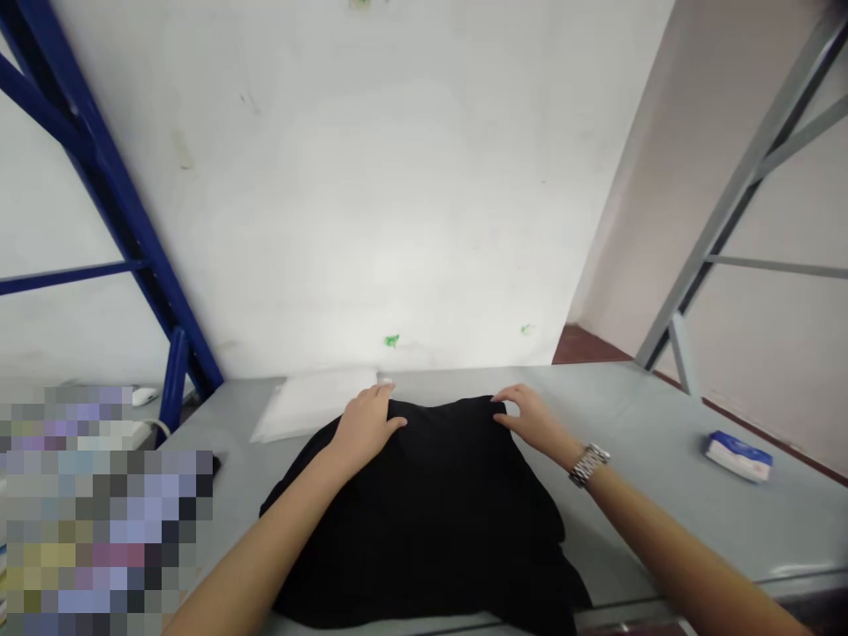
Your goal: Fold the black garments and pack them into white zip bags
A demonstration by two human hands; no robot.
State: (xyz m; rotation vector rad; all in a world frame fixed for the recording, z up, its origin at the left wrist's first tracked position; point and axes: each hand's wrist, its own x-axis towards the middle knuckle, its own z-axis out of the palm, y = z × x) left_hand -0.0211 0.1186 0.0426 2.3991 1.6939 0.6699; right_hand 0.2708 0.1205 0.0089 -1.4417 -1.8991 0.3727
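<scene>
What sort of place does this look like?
Probably a workshop or stockroom, though little of it shows: a grey worktop, a blue metal frame rising on its left, and black cloth lying near flat whitish packets.

Straight ahead of me a white wall fills most of my view, brightest around its middle, where soft light spreads. It is scuffed in places (I can see a small green mark low down, and a fainter one to its right). On my left, a dark blue metal frame runs slantwise with its braces; on my right is a grey metal frame, built much alike. Past the white wall's right edge I see a duller, pinkish wall, and at its foot reddish-brown floor. The grey table before me has a smooth top.
</scene>
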